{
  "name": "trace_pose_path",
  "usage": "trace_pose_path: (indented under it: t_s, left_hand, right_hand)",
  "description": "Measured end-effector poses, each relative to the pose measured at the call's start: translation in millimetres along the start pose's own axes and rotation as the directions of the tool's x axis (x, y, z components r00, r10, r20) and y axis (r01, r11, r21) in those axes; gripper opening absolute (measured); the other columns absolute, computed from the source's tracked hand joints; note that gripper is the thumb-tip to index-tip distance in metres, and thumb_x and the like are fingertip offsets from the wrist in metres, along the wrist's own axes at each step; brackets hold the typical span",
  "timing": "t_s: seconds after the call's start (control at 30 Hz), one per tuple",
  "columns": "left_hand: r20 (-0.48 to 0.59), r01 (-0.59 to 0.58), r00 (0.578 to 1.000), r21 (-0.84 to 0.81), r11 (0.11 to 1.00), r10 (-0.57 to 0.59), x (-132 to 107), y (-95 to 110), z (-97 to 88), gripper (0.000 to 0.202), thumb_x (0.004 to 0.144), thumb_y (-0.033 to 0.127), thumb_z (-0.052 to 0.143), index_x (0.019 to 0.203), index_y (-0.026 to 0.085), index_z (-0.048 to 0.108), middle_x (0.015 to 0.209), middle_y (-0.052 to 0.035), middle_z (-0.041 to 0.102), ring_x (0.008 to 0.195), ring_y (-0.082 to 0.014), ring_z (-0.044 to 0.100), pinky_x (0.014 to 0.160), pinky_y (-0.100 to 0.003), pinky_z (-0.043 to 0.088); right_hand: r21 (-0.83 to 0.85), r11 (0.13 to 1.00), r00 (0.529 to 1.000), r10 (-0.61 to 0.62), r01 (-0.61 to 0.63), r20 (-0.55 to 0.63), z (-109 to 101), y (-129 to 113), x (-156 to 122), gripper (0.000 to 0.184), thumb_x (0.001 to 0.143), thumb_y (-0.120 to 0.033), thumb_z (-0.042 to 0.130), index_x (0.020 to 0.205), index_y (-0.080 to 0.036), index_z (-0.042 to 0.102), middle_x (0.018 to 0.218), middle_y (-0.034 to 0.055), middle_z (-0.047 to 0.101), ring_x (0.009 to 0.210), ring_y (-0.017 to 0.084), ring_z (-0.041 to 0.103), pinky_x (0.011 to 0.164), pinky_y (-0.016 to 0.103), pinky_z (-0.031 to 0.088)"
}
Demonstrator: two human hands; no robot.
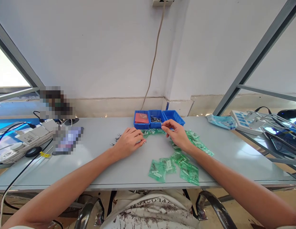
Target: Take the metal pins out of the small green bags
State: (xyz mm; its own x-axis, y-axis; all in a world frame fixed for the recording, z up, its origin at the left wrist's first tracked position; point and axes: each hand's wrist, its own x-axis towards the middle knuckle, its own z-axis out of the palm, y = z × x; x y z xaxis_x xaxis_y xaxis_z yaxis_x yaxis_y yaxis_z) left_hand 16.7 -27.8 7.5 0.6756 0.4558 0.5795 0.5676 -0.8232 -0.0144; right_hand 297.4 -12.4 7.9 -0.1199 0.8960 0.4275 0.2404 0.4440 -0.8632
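Bare tabletop (155,148) separates left hand (130,140) and right hand (177,133) near edges of blue bins (155,125); I cannot tell either grip's closure.

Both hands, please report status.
Left hand beside loose metal pieces. Right hand near middle blue bin. Held items, if any, unclear. Green packets close to right forearm.

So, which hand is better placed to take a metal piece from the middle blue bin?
Probably the right hand: its fingers are close beside the middle blue bin, while the left hand is farther off, near loose metal pieces.
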Motion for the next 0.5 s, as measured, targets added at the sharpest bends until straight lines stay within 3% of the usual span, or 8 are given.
trace_pose_path:
  t_s: [0.33, 0.5]
  left_hand:
    - [-0.010, 0.008, 1.000, -0.013, 1.000, -0.008, -0.5, 1.8, -0.6, 0.016, 0.106, 0.024, 0.052, 0.100, 0.021, 0.067, 0.107, -0.0064, 0.068, 0.094, -0.0207, 0.059, 0.087, -0.037, 0.043]
    - [-0.017, 0.034, 0.999, -0.048, 0.998, -0.035, 2.0, 6.4, -4.0, 0.015, 0.105, 0.019, 0.049, 0.105, 0.020, 0.064, 0.106, -0.0062, 0.069, 0.094, -0.0211, 0.059, 0.088, -0.037, 0.044]
  right_hand:
    - [-0.142, 0.986, 0.996, -0.086, 0.081, -0.026, 1.3, 2.0, -1.9, 0.017, 0.090, -0.041, 0.073, 0.092, -0.025, 0.068, 0.092, 0.0041, 0.065, 0.083, 0.022, 0.059, 0.068, 0.033, 0.048]
    - [-0.085, 0.995, 0.998, -0.053, 0.051, -0.015, 0.3, -1.9, -1.8, 0.018, 0.090, -0.042, 0.073, 0.094, -0.025, 0.068, 0.091, 0.0043, 0.063, 0.082, 0.021, 0.057, 0.060, 0.030, 0.047]
